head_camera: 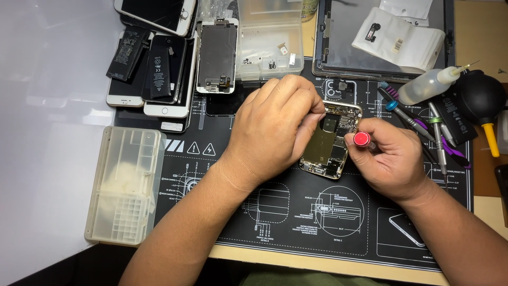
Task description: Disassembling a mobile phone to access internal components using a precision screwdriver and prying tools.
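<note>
Here we are over the black repair mat (296,222) on the worktop, and the opened phone (330,143) sits right in the middle of it, back shell up toward us with its insides showing. The screen is already off this one, and the board and small metal shields are exposed. The left hand (275,127) is curled over the phone's upper left edge, grip closed on the frame to steady it. The right hand (394,159) is clenched around a screwdriver (362,140) with a red cap, its tip pointed into the phone's right side; the tip itself is hidden behind the fingers, so which screw it meets I cannot tell.

By the look of it the work is mid-way: the shell is open, but the board and parts are all in place inside.

Around it, more screwdrivers (423,124) lie to the right beside a small squeeze bottle (428,85) and a black air blower (481,98). Above left, a clear parts box (270,39) holds loose bits, next to a removed screen (217,55), loose batteries (159,66) and other phones (156,13). A pale plastic tray (127,185) rests at the mat's left edge.
</note>
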